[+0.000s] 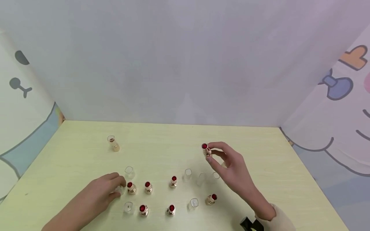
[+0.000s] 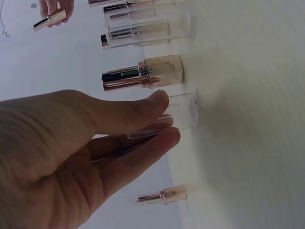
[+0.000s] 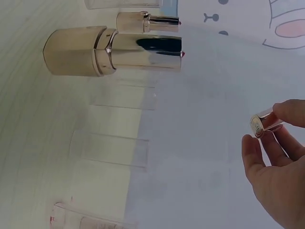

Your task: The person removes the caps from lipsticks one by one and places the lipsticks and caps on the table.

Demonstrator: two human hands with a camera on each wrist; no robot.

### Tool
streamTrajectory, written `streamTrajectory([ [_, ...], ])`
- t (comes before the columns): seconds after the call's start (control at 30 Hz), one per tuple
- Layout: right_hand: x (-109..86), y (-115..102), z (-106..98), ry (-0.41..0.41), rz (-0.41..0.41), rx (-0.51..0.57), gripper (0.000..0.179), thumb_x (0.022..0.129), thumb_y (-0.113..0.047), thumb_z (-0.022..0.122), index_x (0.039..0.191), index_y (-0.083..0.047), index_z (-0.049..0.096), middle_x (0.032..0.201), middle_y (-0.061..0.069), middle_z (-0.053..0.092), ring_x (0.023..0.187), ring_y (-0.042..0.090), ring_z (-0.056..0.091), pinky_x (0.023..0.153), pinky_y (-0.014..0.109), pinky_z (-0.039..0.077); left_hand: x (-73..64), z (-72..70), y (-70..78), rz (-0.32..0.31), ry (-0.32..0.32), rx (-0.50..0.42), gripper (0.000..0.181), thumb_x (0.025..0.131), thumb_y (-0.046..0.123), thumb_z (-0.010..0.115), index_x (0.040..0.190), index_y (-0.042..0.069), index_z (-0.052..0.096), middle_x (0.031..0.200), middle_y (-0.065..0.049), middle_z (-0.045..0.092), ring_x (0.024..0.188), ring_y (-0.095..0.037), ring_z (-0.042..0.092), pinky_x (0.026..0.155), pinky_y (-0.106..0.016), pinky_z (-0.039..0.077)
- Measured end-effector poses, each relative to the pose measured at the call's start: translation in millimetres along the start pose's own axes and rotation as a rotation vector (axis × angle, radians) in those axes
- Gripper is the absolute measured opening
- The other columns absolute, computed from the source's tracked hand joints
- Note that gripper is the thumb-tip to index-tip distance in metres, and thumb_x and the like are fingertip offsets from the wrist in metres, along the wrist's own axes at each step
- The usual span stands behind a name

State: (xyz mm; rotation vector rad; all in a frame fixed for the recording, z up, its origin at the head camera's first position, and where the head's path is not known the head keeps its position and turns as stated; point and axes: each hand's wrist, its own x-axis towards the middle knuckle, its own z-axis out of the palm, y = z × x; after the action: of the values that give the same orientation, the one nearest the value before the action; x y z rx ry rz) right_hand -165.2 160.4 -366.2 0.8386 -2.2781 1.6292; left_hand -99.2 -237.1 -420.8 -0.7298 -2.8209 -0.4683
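Observation:
My right hand (image 1: 231, 166) pinches an uncapped lipstick (image 1: 206, 149), gold with a dark red tip, between thumb and fingers, raised above the table. That lipstick's gold base (image 3: 258, 126) faces the camera in the right wrist view. At the left of the rows, my left hand (image 1: 99, 194) pinches a clear cap (image 2: 183, 112) between thumb and fingertips, close over the tabletop. Just right of those fingers stands an uncapped lipstick (image 1: 131, 188). Two more clear caps, one behind (image 1: 129, 172) and one in front (image 1: 128, 207), stand beside it.
More uncapped lipsticks (image 1: 148, 188) stand about the pale table (image 1: 162, 138), including one at right (image 1: 212, 199). Several clear caps (image 1: 193, 203) stand between them. A capped lipstick (image 1: 114, 144) stands at back left. A grey curtain (image 1: 185, 64) closes off the back.

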Motion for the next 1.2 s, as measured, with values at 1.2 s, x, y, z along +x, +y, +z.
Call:
streamTrajectory([
  [1.2,6.4,43.5,3.7,-0.141,0.295,-0.12,0.03,0.095,0.002,0.073,0.118,-0.01,0.059,0.117,0.007,0.072,0.112,0.021,0.07,0.102,0.028,0.059,48.0,-51.7,-43.1,-0.217,0.294,-0.068,0.044,0.081,0.004,0.087,0.122,0.007,0.071,0.126,-0.019,0.07,0.108,-0.042,0.066,0.088,-0.06,0.053],
])
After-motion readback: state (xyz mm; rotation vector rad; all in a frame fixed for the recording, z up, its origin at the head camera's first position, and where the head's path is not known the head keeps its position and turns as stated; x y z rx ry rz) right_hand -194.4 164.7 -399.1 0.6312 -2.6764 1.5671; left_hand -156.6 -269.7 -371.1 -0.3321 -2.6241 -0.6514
